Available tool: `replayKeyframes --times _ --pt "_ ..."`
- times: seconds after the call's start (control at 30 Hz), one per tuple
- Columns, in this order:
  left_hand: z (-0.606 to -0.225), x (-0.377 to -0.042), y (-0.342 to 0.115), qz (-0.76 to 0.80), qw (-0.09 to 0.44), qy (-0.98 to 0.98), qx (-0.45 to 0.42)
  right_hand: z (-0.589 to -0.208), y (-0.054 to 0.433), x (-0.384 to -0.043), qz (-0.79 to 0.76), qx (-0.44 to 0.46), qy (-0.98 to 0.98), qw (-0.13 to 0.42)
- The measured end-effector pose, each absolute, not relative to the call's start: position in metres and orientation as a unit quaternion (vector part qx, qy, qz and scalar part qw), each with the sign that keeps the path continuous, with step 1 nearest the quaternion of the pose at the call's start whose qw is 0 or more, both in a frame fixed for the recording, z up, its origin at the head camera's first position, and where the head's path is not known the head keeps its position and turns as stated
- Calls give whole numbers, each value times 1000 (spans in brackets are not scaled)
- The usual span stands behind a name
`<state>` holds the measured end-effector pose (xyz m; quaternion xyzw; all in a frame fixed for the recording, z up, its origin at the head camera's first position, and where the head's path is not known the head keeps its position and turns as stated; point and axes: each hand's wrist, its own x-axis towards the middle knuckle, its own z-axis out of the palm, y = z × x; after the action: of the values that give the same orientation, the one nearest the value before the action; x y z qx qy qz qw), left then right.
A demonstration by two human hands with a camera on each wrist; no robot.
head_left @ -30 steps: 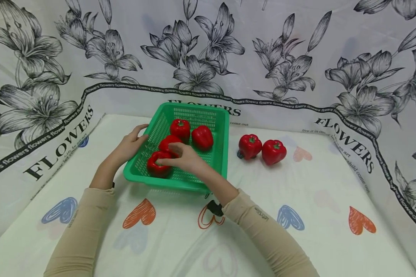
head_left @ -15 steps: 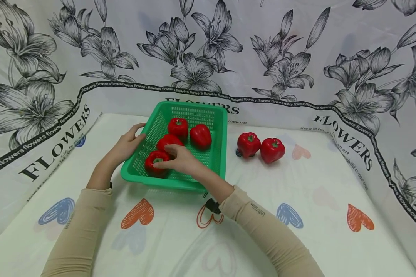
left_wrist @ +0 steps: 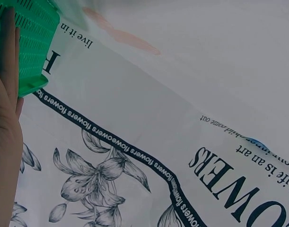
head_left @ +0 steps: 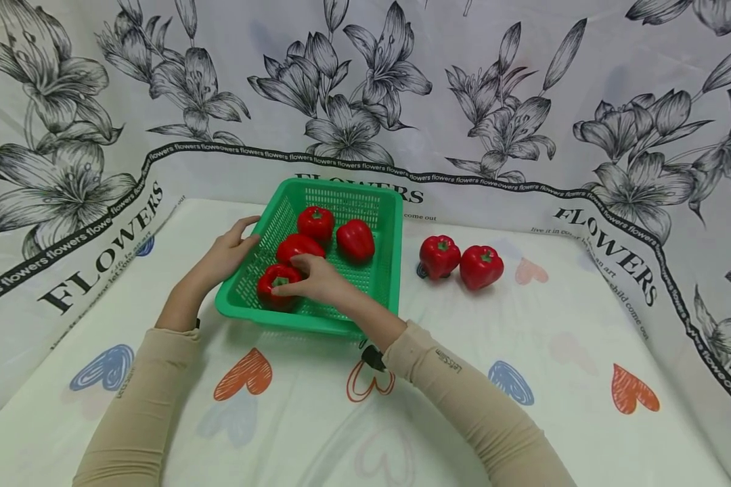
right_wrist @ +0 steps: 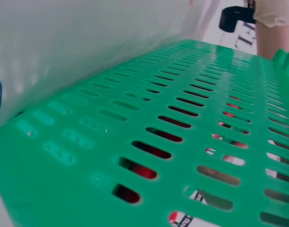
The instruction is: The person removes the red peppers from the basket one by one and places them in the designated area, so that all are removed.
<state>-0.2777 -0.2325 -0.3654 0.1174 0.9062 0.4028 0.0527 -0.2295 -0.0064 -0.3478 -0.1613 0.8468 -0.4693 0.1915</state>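
Observation:
A green plastic basket (head_left: 325,327) holds several red bell peppers. My right hand (head_left: 323,281) reaches over its front side and grips the front-left bell pepper (head_left: 268,292), thumb on the near side and fingers on the far side. Just behind that lies another bell pepper (head_left: 298,247) on its side, close to my fingertips. Farther back in the basket are an upright bell pepper (head_left: 315,224) and a tilted bell pepper (head_left: 356,242). My left hand (head_left: 227,251) rests against the basket's left side, fingers fairly straight along the outer wall in the left wrist view.
Two more bell peppers, a left one (head_left: 439,256) and a right one (head_left: 481,266), stand side by side on the cloth to the right of the basket. A flower-printed curtain (head_left: 353,88) rises behind. The right wrist view is mostly the basket's slotted wall (right_wrist: 149,127).
My right hand has shifted slightly left and toward me around the front-left pepper, and more of the pepper behind it shows. The left hand stays on the basket's side.

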Motion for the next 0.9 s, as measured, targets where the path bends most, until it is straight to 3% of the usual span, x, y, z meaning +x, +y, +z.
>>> replayKeyframes --times 0.9 --pt "-364 -277 -231 407 60 905 111 -359 -14 -235 -380 -185 893 156"
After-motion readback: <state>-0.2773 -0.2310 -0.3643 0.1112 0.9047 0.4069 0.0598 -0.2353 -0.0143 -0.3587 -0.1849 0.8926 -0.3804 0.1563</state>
